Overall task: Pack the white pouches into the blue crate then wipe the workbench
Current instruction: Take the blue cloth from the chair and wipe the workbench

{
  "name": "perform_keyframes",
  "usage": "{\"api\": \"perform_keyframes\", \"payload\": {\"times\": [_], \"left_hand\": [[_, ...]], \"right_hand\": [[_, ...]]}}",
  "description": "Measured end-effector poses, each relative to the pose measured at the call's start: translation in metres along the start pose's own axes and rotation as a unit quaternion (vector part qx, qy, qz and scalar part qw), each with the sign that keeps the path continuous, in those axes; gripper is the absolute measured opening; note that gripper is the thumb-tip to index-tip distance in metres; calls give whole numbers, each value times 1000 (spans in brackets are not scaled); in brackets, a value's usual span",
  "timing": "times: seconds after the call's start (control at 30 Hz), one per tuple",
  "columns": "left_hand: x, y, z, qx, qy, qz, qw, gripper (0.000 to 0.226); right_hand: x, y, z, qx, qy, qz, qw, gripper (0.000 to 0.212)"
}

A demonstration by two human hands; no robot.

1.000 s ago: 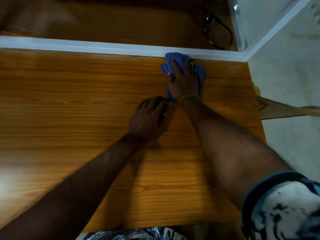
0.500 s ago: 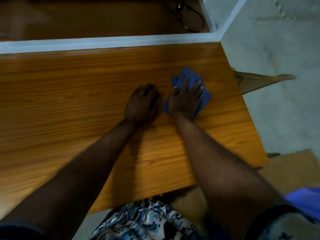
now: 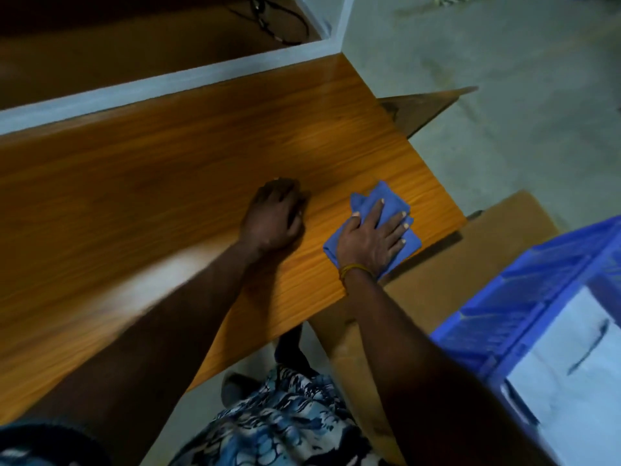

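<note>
Wood-grain boards are making up the workbench (image 3: 151, 203), which is filling most of the view and is slanting from the near left to the far right. Nearest to the camera, a patterned blue and white garment (image 3: 285, 425) is showing below the bench edge. At the near right, the blue crate (image 3: 524, 297) is standing beside the bench, and white pouches (image 3: 571, 375) are lying inside it, partly cut by the picture edge. Between the crate and the bench, a brown cardboard box (image 3: 470, 264) is sitting lower than the bench top. On the bench, close to its right corner, the right hand (image 3: 373, 240) is pressing flat on a folded blue cloth (image 3: 386, 210), with the fingers spread and straight, not curled around it; a yellow band (image 3: 353, 269) is circling the wrist. Just beside it, a little to the left, the left hand (image 3: 275, 213) is resting on the bare wood with the fingers bent under, holding nothing. Farther away, a white strip (image 3: 168, 85) is running along the back edge of the bench. Behind it, a black cable (image 3: 268, 21) is lying on a darker brown surface. At the far right, a grey floor (image 3: 504, 79) is spreading out.
</note>
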State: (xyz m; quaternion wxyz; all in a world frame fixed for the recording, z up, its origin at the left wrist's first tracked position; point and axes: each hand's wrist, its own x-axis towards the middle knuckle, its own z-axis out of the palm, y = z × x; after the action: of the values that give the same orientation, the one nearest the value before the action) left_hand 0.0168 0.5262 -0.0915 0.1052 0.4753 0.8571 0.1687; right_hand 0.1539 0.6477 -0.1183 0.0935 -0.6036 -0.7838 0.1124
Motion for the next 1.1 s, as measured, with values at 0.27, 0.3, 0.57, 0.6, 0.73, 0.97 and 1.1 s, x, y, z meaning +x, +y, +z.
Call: {"api": "perform_keyframes", "payload": {"times": [0.27,0.3,0.57,0.6,0.73,0.97,1.1], "left_hand": [[28,13,13,6,-18,14,1000,59],[34,15,14,6,-18,16,1000,58],[81,27,18,-21,1,21,1000,48],[85,25,18,-22,14,22,999,46],[99,19,18,-25,51,11,998,43],[136,0,9,-32,86,-47,995,37],[147,-7,6,-32,103,-62,992,35]], "right_hand": [[41,26,-14,-10,-20,92,996,60],[48,28,-13,-12,-24,95,995,60],[125,18,-6,-20,-19,60,998,58],[135,11,-4,-22,-20,48,998,58],[171,-29,6,-23,-36,1,999,58],[221,-99,28,-26,-48,-94,994,58],[245,-136,35,-4,-58,-142,988,57]]}}
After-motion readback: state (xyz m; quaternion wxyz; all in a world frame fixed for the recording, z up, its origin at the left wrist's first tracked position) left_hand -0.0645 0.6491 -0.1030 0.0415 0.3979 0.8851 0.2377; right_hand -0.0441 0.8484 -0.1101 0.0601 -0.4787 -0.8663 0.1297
